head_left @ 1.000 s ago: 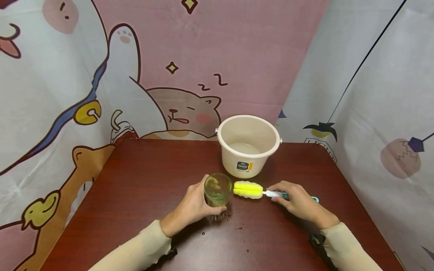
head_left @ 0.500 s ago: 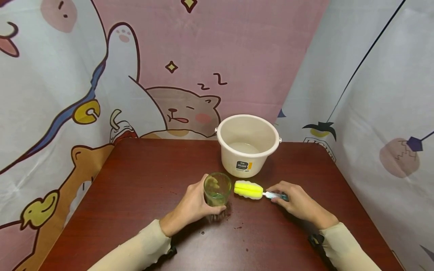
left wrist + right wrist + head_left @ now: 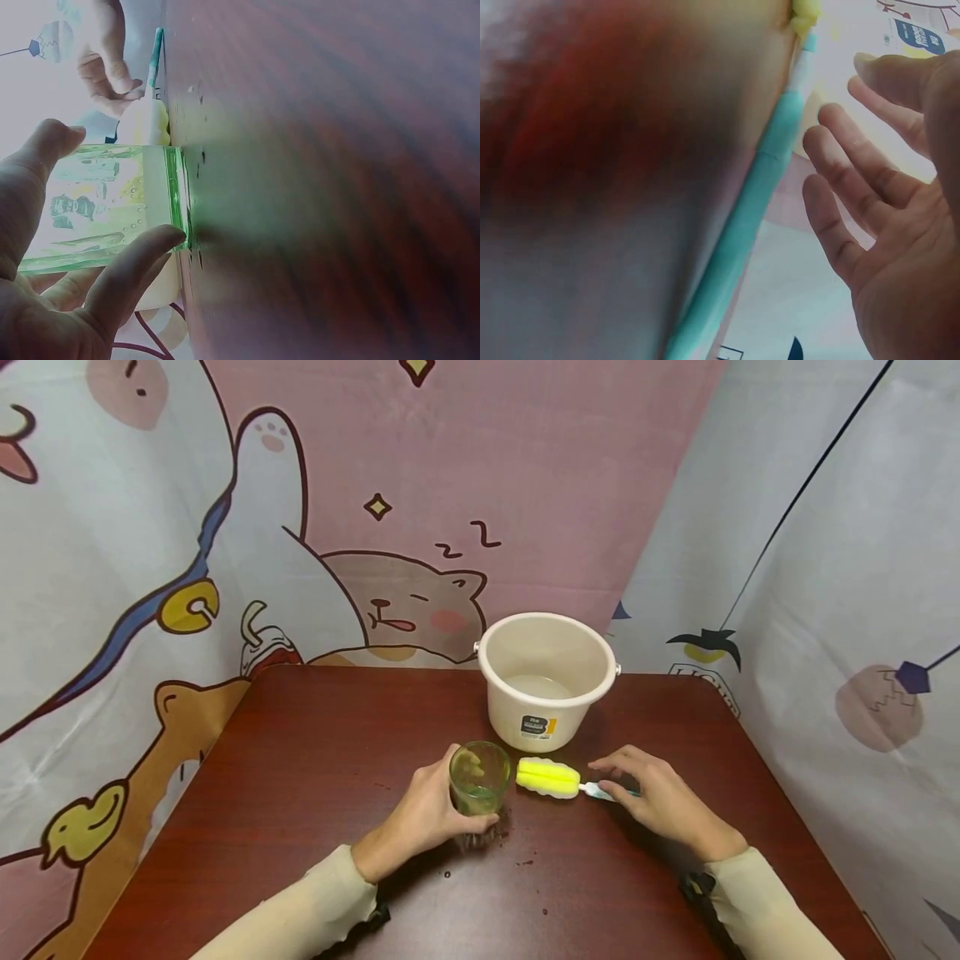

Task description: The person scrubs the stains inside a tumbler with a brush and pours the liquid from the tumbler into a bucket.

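In the head view, the left hand (image 3: 429,808) is gripping the upright glass (image 3: 487,774) on the counter (image 3: 337,735), left of the brush (image 3: 548,777). From the left wrist, its grip is spanning the glass, apparently for steadiness; from the right, the right hand (image 3: 662,795) is hovering released beside the handle (image 3: 735,229).

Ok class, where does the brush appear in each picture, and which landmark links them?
Head: brush right of centre, just below the bucket.
Left wrist: upper left, just above the glass.
Right wrist: slanting from top edge to bottom edge.
Shared landmark: the right hand, near it in every view.
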Demonstrator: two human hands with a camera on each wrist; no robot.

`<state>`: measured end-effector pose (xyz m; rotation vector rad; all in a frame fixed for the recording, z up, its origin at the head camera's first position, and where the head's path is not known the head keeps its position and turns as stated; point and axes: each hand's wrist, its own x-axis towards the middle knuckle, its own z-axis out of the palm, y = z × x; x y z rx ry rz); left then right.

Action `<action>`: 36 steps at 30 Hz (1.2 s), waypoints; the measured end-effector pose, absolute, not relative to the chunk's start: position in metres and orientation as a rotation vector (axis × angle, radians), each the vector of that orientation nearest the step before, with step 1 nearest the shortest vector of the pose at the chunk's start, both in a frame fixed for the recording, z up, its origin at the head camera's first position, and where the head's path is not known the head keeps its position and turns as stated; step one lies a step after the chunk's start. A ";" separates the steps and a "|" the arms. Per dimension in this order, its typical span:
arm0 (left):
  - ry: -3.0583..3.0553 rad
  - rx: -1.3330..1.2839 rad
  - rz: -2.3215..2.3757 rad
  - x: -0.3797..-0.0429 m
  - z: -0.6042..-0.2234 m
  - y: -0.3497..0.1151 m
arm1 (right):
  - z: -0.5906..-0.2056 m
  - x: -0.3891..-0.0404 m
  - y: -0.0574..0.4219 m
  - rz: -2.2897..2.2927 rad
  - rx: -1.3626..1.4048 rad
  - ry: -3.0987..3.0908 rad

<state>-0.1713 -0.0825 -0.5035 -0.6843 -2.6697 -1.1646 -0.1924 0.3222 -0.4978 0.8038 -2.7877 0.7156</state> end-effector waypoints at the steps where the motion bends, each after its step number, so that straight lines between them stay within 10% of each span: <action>1: -2.670 -0.684 -1.165 -0.171 -0.503 -0.083 | -0.496 -0.193 0.322 0.708 0.788 -2.787; 36: -2.671 -0.665 -1.173 -0.170 -0.504 -0.082 | -0.436 -0.232 0.313 0.733 0.487 -2.461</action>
